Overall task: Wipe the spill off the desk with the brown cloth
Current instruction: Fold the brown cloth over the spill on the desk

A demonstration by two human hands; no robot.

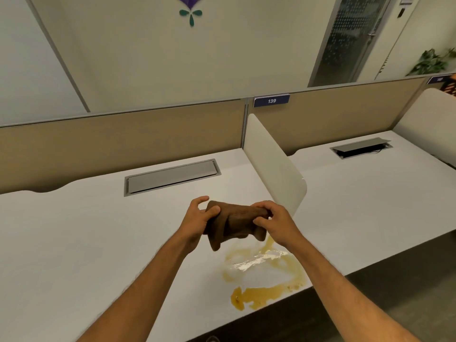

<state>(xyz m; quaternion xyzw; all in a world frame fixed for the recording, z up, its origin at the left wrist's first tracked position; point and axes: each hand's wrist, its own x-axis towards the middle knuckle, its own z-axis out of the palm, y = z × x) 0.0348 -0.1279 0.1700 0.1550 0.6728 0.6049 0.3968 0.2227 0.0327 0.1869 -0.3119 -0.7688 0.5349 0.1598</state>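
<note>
A brown cloth (234,224), bunched and folded, hangs in the air between both hands above the white desk (86,243). My left hand (199,218) grips its left end, with the index finger sticking out. My right hand (271,223) pinches its right end. Just below and to the right of the cloth lies a yellow-brown spill (261,280), a wet ring with a thicker puddle near the desk's front edge. The cloth's lower corner dangles a little above the spill's upper left part.
A grey cable hatch (172,176) is set into the desk behind the hands. A white divider panel (274,164) stands to the right, with a second desk (370,193) beyond it. A beige partition (111,144) runs along the back.
</note>
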